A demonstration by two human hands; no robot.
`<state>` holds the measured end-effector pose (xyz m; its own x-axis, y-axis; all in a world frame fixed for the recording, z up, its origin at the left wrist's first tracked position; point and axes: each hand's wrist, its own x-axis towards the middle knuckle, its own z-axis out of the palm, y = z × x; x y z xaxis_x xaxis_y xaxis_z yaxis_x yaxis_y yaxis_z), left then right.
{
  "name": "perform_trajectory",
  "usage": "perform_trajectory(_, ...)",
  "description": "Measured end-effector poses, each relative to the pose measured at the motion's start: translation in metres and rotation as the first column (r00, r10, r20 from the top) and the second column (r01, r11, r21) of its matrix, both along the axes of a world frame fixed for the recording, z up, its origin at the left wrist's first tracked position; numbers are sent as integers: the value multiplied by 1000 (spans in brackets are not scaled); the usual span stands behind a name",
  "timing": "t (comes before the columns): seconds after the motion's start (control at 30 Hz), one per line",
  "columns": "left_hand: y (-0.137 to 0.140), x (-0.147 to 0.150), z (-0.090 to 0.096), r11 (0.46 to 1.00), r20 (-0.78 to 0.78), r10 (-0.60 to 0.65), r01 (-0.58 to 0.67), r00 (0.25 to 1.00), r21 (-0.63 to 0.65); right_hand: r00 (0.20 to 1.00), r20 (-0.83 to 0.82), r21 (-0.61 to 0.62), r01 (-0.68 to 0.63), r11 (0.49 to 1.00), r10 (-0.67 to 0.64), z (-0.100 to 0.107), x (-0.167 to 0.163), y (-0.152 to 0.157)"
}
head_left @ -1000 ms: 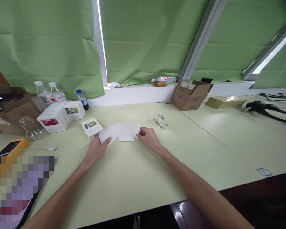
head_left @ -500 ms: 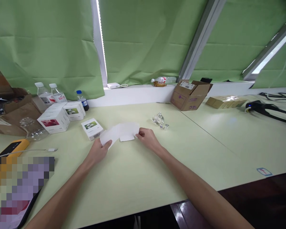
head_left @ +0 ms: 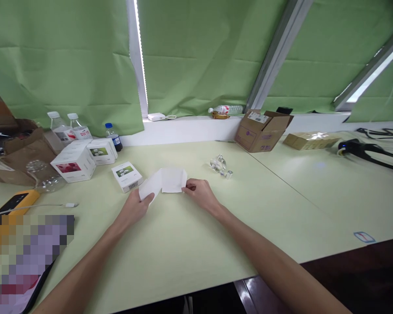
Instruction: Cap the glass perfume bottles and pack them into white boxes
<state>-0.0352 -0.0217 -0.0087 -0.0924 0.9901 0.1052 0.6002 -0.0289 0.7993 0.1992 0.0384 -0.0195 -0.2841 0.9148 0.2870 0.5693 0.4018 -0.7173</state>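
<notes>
A creased sheet of white card (head_left: 172, 179) with folded panels is held just over the table between both hands. My left hand (head_left: 137, 206) grips its left panel, thumb on top. At the right edge, my right hand (head_left: 199, 192) pinches a side flap between thumb and fingers. Just behind my left hand lies a small white box (head_left: 127, 175) with a green picture and a barcode. Beyond my right hand are a clear glass bottle (head_left: 218, 164) on its side and a small silver cap (head_left: 229, 174).
Several white boxes (head_left: 75, 162), a clear plastic jar (head_left: 46, 174) and a blue-capped bottle (head_left: 113, 137) stand at the left. A yellow device (head_left: 22, 200) with a white cable is nearer. An open cardboard box (head_left: 260, 131) and a yellowish package (head_left: 309, 140) are at the back right.
My right hand has shifted slightly left, and the card's right flap now stands more upright at a sharper fold. My left hand stays almost in place.
</notes>
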Motion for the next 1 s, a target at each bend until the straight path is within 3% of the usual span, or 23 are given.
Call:
perform_trajectory(0.23,-2,1,4,1000,-2,-22,22,1000,-11,1000,-7,12,9,1000,-9,0,-1,0)
perform_trajectory(0.57,-6,6,7,997,122,-55,62,991,-48,998,-60,7,5,1000,-5,-3,-4,-2)
perform_trajectory(1.0,-6,5,5,991,58,-126,129,990,-36,996,-89,-3,1,1000,-2,-5,-9,-4)
